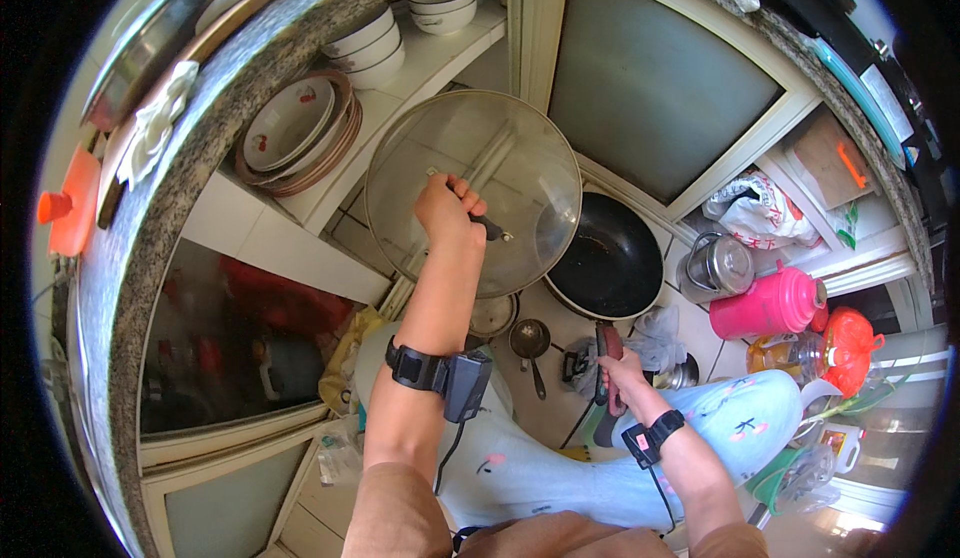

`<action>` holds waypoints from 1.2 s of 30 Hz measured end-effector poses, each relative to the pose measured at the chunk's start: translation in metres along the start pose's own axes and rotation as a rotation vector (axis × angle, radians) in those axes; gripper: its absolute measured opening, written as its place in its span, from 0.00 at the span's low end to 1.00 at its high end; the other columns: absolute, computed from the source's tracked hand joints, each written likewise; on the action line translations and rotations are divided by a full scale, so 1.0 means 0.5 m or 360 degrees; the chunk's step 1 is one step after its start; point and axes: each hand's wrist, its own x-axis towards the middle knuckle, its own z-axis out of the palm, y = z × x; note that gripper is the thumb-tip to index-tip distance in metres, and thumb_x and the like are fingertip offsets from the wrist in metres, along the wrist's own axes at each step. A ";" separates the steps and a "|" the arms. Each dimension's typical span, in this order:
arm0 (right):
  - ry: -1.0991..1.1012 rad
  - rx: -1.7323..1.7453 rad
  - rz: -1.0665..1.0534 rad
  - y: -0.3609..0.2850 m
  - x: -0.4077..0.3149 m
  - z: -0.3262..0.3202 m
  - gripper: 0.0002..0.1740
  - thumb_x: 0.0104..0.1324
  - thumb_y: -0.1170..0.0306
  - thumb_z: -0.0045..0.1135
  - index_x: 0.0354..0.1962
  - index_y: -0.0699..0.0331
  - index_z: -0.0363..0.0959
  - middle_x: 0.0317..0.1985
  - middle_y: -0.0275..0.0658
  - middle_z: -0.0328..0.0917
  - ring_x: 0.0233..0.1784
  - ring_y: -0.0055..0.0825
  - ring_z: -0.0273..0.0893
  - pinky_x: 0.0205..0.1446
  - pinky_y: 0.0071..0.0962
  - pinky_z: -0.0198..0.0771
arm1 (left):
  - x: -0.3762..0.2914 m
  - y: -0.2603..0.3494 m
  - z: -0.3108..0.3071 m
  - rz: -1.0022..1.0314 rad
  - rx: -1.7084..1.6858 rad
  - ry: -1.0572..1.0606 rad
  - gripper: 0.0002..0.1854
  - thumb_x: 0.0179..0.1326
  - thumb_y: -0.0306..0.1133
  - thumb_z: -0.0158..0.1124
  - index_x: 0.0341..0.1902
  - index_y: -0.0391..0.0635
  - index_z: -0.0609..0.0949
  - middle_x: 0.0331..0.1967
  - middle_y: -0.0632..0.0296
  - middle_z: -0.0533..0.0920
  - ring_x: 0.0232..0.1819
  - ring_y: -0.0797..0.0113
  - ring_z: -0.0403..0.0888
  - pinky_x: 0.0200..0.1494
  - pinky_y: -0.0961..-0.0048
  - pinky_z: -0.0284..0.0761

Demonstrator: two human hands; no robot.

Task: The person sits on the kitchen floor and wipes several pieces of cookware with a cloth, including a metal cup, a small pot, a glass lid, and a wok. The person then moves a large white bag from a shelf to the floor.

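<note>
My left hand grips the dark handle of a large round glass lid, raised over the cabinet opening. Down and to the right of it, my right hand is closed on the reddish handle of a black frying pan; a second dark handle lies alongside that one. The lid's right rim overlaps the pan's left edge in view. Below the lid, a small metal ladle-like pan lies on the tiled floor, beside a round pot or lid that is partly hidden.
Stacked bowls and plates stand on the tiled shelf at upper left. A frosted cabinet door is at upper right. On the right are a metal canister, a pink thermos, an oil bottle and a red plastic bag.
</note>
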 end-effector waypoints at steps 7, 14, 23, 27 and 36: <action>-0.0064 -0.0019 0.0076 -0.010 -0.005 -0.009 0.07 0.56 0.78 0.57 0.26 0.63 0.66 0.17 0.34 0.68 0.14 0.23 0.67 0.15 0.26 0.64 | 0.000 -0.003 -0.002 -0.0057 -0.0033 0.0025 0.11 0.67 0.31 0.45 0.27 0.45 0.64 0.18 0.66 0.63 0.15 0.74 0.53 0.18 0.72 0.50; -0.0199 0.0196 0.0191 0.004 0.001 -0.006 0.07 0.60 0.76 0.60 0.34 0.66 0.70 0.22 0.36 0.73 0.19 0.23 0.70 0.21 0.24 0.69 | 0.000 -0.008 -0.003 -0.0048 -0.0025 0.0005 0.11 0.66 0.32 0.45 0.27 0.46 0.64 0.17 0.66 0.62 0.14 0.75 0.52 0.18 0.72 0.50; -0.0253 0.0079 0.0233 0.078 0.044 -0.027 0.08 0.53 0.73 0.67 0.30 0.61 0.76 0.24 0.32 0.74 0.24 0.23 0.69 0.26 0.26 0.64 | 0.002 -0.014 -0.005 -0.0060 -0.0028 0.0052 0.11 0.66 0.32 0.45 0.26 0.46 0.63 0.17 0.66 0.62 0.14 0.75 0.52 0.18 0.73 0.50; -0.0325 0.0174 0.0362 0.049 0.031 -0.026 0.10 0.54 0.75 0.64 0.35 0.62 0.75 0.29 0.35 0.76 0.27 0.25 0.71 0.30 0.26 0.67 | 0.005 -0.018 0.001 -0.0075 -0.0028 0.0035 0.11 0.66 0.32 0.46 0.26 0.46 0.63 0.17 0.66 0.62 0.14 0.75 0.51 0.18 0.73 0.50; -0.0300 0.0200 0.0040 -0.024 -0.033 0.000 0.09 0.59 0.73 0.63 0.34 0.64 0.70 0.23 0.32 0.72 0.21 0.19 0.69 0.23 0.21 0.67 | 0.009 -0.021 -0.005 -0.0101 -0.0035 -0.0026 0.11 0.66 0.32 0.45 0.26 0.47 0.63 0.16 0.67 0.62 0.14 0.75 0.51 0.18 0.72 0.49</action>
